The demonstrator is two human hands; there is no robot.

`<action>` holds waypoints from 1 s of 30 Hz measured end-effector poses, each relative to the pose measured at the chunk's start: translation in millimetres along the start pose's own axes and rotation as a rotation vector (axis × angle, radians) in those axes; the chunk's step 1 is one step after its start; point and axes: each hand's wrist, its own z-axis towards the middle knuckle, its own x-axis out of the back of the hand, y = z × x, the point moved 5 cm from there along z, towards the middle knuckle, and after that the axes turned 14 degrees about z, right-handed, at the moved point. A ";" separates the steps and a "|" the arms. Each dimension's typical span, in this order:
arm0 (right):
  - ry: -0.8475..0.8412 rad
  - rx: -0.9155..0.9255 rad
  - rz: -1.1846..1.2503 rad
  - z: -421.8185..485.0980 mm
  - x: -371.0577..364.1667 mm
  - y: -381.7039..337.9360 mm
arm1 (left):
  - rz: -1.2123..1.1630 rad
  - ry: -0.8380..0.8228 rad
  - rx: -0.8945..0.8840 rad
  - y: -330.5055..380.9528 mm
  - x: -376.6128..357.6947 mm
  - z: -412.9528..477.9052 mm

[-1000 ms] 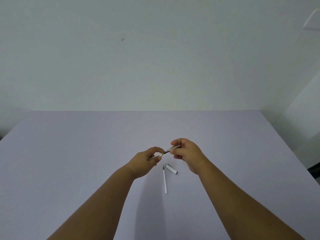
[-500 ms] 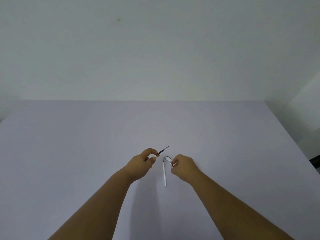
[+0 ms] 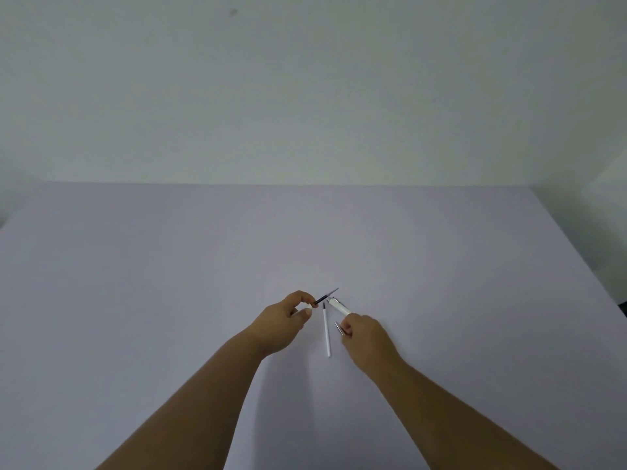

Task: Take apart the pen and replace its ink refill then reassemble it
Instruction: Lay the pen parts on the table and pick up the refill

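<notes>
My left hand pinches a thin dark ink refill between thumb and forefinger, its point aimed up and to the right. A white refill lies on the table between my hands, running toward me. A short white pen barrel piece rests on the table just beyond my right hand, its near end at my fingertips. My right hand's fingers hold a small silver tip section, low over the table beside the white refill. Whether that section touches the table is unclear.
The pale lilac table stretches wide around my hands and ends at a plain white wall behind. Its right edge runs diagonally at the far right. Both of my forearms reach in from the bottom of the view.
My right hand has come off the dark refill with the silver section and dropped toward me, beside the white barrel piece. My left hand keeps the bare refill, almost in place.
</notes>
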 end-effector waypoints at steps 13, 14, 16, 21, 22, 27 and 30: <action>-0.022 -0.188 1.029 2.6 27.4 -42.5 | 0.005 -0.006 -0.026 16.4 -3.4 3.6; 0.030 -0.206 1.100 6.5 31.3 -42.9 | -0.003 0.003 -0.026 17.0 -2.6 4.4; 0.190 -0.273 1.275 16.0 45.3 -35.5 | -0.005 0.014 -0.015 14.9 -0.7 5.7; 0.215 -0.344 0.624 27.2 67.8 2.3 | -0.005 0.051 0.057 -0.5 0.5 7.1; 0.161 -0.351 0.453 27.1 63.9 7.5 | -0.010 0.056 0.061 -2.1 -0.2 7.4; 0.042 -0.347 0.169 26.1 42.5 22.3 | -0.022 0.044 0.074 -6.5 -6.7 10.1; 0.093 -0.359 0.154 25.1 39.5 24.6 | -0.016 0.047 0.075 -8.3 -7.4 12.6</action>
